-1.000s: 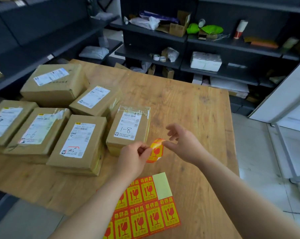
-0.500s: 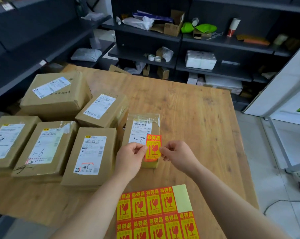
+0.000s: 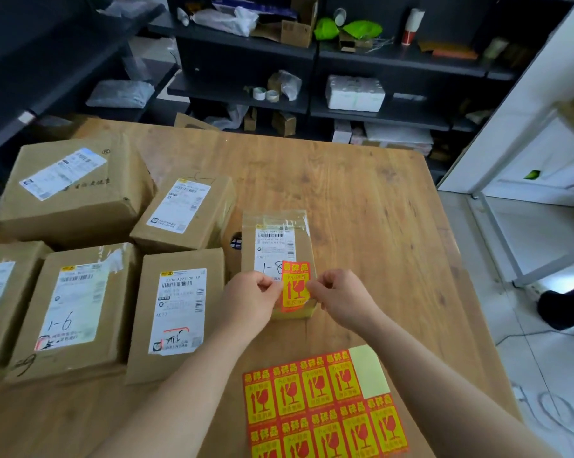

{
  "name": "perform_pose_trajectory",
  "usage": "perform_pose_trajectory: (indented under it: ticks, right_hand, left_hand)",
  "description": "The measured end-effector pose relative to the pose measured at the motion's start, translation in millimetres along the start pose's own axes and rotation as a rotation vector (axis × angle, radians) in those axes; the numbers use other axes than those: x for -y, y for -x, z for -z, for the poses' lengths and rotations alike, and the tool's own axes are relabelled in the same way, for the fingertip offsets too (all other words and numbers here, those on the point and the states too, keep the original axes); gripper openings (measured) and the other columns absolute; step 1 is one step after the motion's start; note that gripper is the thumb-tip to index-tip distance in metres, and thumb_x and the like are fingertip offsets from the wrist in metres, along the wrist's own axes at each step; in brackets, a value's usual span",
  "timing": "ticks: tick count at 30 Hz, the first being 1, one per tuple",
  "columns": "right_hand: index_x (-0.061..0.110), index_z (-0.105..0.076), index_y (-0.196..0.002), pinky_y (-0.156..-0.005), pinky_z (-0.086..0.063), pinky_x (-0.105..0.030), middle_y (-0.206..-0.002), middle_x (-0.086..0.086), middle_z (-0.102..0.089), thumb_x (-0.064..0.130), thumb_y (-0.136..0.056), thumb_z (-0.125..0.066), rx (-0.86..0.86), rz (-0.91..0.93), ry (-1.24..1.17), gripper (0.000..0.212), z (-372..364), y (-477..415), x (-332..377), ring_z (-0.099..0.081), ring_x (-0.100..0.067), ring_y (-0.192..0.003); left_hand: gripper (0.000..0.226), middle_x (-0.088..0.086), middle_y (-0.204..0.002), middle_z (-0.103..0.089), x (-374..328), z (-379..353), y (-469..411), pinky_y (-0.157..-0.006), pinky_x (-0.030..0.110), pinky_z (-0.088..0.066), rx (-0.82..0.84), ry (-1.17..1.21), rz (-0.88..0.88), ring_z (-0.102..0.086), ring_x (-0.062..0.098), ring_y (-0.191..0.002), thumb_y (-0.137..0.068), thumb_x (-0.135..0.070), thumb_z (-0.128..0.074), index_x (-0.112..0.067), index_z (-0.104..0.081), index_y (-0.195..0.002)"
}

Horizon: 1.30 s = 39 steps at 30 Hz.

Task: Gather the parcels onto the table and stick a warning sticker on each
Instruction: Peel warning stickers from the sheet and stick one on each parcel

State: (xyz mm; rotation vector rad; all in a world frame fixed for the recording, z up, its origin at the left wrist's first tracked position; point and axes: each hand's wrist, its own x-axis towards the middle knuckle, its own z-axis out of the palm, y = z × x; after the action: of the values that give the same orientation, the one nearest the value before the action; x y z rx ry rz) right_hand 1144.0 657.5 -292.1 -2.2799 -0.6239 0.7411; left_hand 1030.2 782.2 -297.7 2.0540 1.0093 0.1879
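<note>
even, soft indoor light, brightest at right of frame off the white panel (image 3: 550, 81) and floor (image 3: 526, 342), dark shelves (image 3: 64, 54) upper left underexposed; faint glare on clear tape (image 3: 292, 219); wide-angle bowing at edges, upper right corner smeared, centre sharp.
</note>
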Motion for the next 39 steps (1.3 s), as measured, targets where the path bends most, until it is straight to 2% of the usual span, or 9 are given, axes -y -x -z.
perform_pose_trajectory:
  ticks: [4, 6, 8, 11, 14, 21, 32, 36, 39]
  right_hand:
    - [-0.005, -0.065, -0.082, -0.056, -0.041, -0.034, -0.071, -0.02, -0.061, 0.03, -0.092, -0.056, 0.012, 0.007, -0.066, 0.037, -7.2, -3.6, 11.7, -0.049, -0.018, -0.06]
    - [-0.006, -0.063, -0.079, -0.054, -0.035, -0.032, -0.062, -0.009, -0.053, 0.028, -0.093, -0.056, 0.022, 0.011, -0.069, 0.038, -8.2, -6.9, 16.9, -0.042, -0.016, -0.058]
    - [0.001, -0.062, -0.068, -0.052, -0.034, -0.03, -0.057, -0.001, -0.05, 0.027, -0.093, -0.056, 0.039, 0.014, -0.067, 0.037, -10.3, -10.8, 21.4, -0.04, -0.014, -0.053]
    - [0.01, -0.062, -0.061, -0.048, -0.033, -0.027, -0.05, 0.007, -0.048, 0.028, -0.092, -0.057, 0.055, 0.031, -0.035, 0.037, -15.6, -16.7, 27.9, -0.037, -0.01, -0.046]
    - [0.004, -0.067, -0.071, -0.049, -0.036, -0.028, -0.057, 0.0, -0.054, 0.033, -0.091, -0.058, 0.043, 0.041, 0.06, 0.036, -21.3, -24.4, 32.6, -0.043, -0.013, -0.05]
    - [0.013, -0.063, -0.064, -0.046, -0.042, -0.026, -0.061, 0.0, -0.063, 0.037, -0.09, -0.058, 0.04, 0.024, 0.239, 0.036, -32.9, -35.1, 33.3, -0.055, -0.014, -0.052]
    - [0.021, -0.055, -0.065, -0.041, -0.034, -0.021, -0.06, 0.006, -0.057, 0.043, -0.091, -0.057, 0.004, 0.002, 0.329, 0.035, -36.7, -36.6, 37.6, -0.051, -0.008, -0.049]
    - [0.015, -0.057, -0.066, -0.045, -0.039, -0.024, -0.061, 0.001, -0.058, 0.039, -0.091, -0.057, 0.0, 0.019, 0.337, 0.035, -36.8, -37.2, 36.8, -0.053, -0.015, -0.053]
    - [0.012, -0.058, -0.068, -0.046, -0.039, -0.024, -0.063, -0.001, -0.059, 0.037, -0.091, -0.057, 0.003, 0.021, 0.339, 0.034, -36.5, -37.6, 37.5, -0.052, -0.016, -0.054]
  left_hand:
    - [0.013, -0.006, -0.079, -0.068, 8.5, 5.8, -4.6, -0.06, 0.031, -0.056, -0.031, 0.149, 0.045, -0.066, 0.01, -0.066, -0.086, -0.034, -0.066, -0.021, -0.064, -0.084]
    - [0.01, -0.007, -0.074, -0.068, 11.2, 9.5, -5.6, -0.06, 0.029, -0.056, -0.024, 0.146, 0.011, -0.065, 0.008, -0.062, -0.087, -0.031, -0.065, -0.025, -0.064, -0.079]
    - [0.013, -0.009, -0.07, -0.068, 12.9, 12.7, -7.3, -0.059, 0.026, -0.053, -0.009, 0.137, -0.001, -0.064, 0.007, -0.062, -0.088, -0.029, -0.065, -0.027, -0.066, -0.075]
    - [0.016, -0.01, -0.072, -0.068, 14.9, 15.8, -13.6, -0.053, 0.021, -0.042, -0.001, 0.068, 0.039, -0.063, 0.005, -0.067, -0.089, -0.033, -0.062, -0.024, -0.068, -0.078]
    - [0.019, -0.011, -0.075, -0.067, 17.4, 19.1, -21.2, -0.057, 0.025, -0.044, -0.014, -0.062, 0.079, -0.061, 0.009, -0.071, -0.09, -0.039, -0.058, -0.025, -0.067, -0.08]
    - [0.026, -0.008, -0.067, -0.061, 22.2, 20.2, -29.9, -0.049, 0.025, -0.036, -0.027, -0.256, 0.101, -0.056, 0.009, -0.062, -0.09, -0.043, -0.056, -0.025, -0.063, -0.072]
    - [0.029, -0.005, -0.067, -0.061, 20.7, 20.6, -31.6, -0.048, 0.026, -0.034, -0.028, -0.32, 0.11, -0.056, 0.013, -0.061, -0.091, -0.044, -0.054, -0.023, -0.061, -0.071]
    - [0.025, -0.007, -0.068, -0.062, 19.9, 20.8, -34.0, -0.056, 0.029, -0.045, -0.019, -0.31, 0.127, -0.059, 0.016, -0.066, -0.088, -0.041, -0.058, -0.024, -0.062, -0.071]
    - [0.026, -0.006, -0.064, -0.062, 19.5, 21.1, -33.6, -0.054, 0.028, -0.045, -0.021, -0.308, 0.113, -0.059, 0.016, -0.063, -0.087, -0.041, -0.06, -0.022, -0.063, -0.069]
